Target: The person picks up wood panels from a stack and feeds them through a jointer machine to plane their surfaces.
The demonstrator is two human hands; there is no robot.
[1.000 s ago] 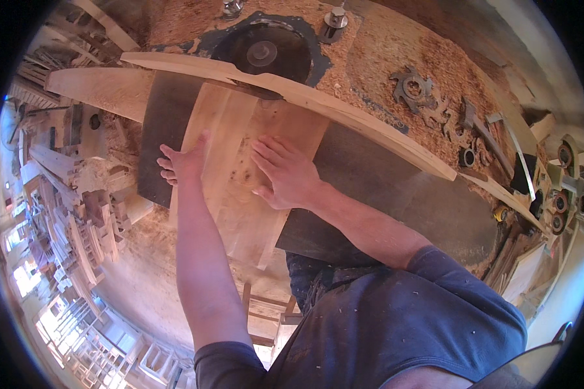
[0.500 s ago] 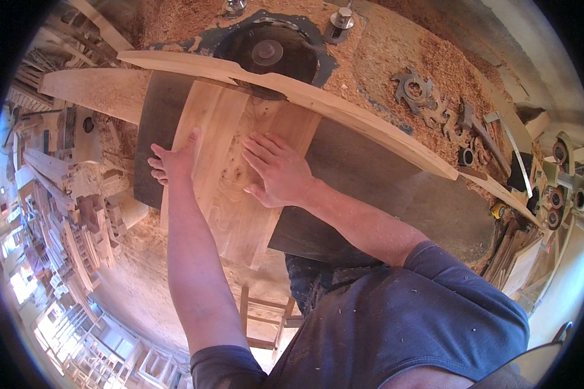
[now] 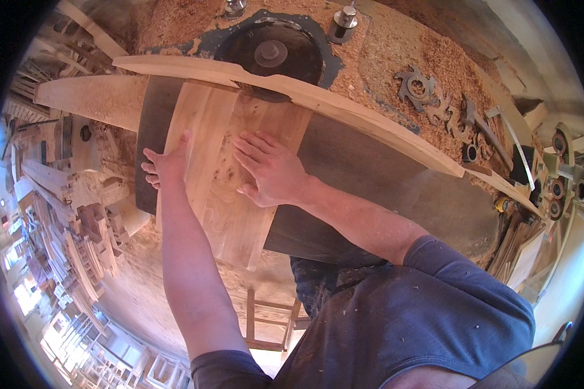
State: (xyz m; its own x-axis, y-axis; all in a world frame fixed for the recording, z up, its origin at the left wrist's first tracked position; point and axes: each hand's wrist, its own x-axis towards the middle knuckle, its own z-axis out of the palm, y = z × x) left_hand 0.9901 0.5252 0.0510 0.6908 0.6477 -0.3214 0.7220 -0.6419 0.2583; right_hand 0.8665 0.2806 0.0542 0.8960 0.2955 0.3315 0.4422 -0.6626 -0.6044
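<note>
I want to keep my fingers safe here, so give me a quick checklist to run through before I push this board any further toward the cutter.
1. Right hand flat on top of the wooden panel: ok.
2. Left hand on the panel's left edge, fingers curled over the side: ok.
3. Panel's far end against the long curved wooden fence: ok, it appears to meet it.
4. Fingertips clear of the round cutter head: cannot tell; the right fingertips point toward it and the fence hides the cutting edge.
5. Dark machine table free of loose parts ahead of the panel: ok.
6. Loose cutter knives lie behind the fence in sawdust: ok, out of the path.
</note>
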